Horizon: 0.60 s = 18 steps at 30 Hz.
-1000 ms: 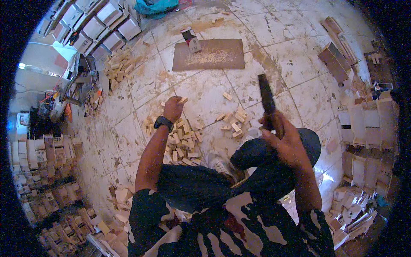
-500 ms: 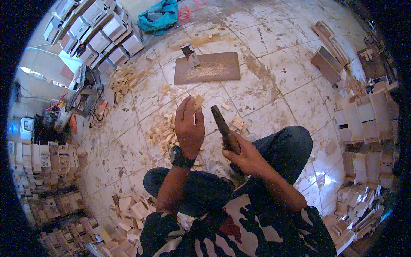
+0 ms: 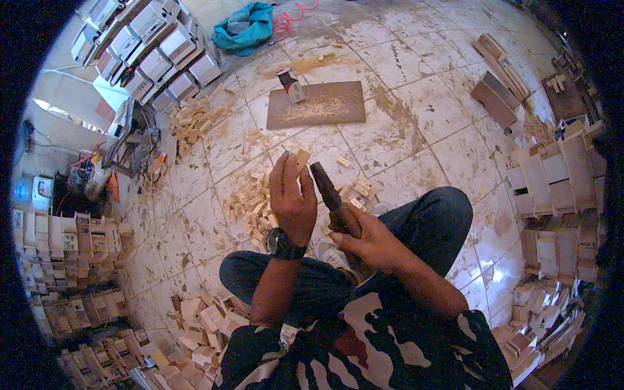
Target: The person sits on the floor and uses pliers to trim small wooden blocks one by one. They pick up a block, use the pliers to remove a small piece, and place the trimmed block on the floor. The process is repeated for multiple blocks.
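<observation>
My left hand, with a dark watch on its wrist, pinches a small pale wood block at its fingertips. My right hand is wrapped round the brown handle of a dark, file-like tool; its exact kind is unclear. The tool's far end points up and left, close to the block but seemingly apart from it. Below and left of my left hand, a heap of small wood blocks lies on the floor, partly hidden by that hand. More blocks lie just beyond my right hand.
Ahead lies a brown board strewn with shavings, with a small open box on it. Another block pile is at the far left. Stacked wood pieces line the left, and more stacks the right. A teal bag sits at the back.
My left hand has shifted slightly right and down with the block. The tool in my right hand has moved left, closer to the block.
</observation>
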Available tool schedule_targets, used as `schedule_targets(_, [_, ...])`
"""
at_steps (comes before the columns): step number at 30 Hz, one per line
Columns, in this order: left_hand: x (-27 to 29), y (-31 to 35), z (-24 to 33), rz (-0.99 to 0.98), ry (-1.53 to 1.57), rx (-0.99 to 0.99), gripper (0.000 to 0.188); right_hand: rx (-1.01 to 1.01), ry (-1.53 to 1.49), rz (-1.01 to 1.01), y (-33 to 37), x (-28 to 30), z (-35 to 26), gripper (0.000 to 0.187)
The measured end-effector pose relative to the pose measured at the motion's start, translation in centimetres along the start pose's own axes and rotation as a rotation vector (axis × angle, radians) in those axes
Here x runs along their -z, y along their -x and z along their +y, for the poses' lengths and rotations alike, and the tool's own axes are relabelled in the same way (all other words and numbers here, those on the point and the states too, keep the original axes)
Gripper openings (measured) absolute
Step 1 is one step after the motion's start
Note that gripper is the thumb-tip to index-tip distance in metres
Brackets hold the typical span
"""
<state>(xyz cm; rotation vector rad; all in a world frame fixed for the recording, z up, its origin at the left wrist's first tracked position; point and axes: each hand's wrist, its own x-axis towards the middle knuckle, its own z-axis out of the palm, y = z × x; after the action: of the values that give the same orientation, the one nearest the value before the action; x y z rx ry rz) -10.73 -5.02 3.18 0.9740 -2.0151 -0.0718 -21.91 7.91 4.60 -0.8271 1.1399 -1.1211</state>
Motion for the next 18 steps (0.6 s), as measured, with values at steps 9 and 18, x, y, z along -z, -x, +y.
schedule_targets(9, [0.2,0.2,0.2,0.021,0.018,0.011,0.031,-0.106,0.17,0.054,0.5,0.0,-0.6,0.058])
schedule_targets(18, [2.4,-1.2,-1.5,-0.393,0.372,0.484,0.046,0.042,0.718,0.039,1.3,3.3,-0.8,0.059])
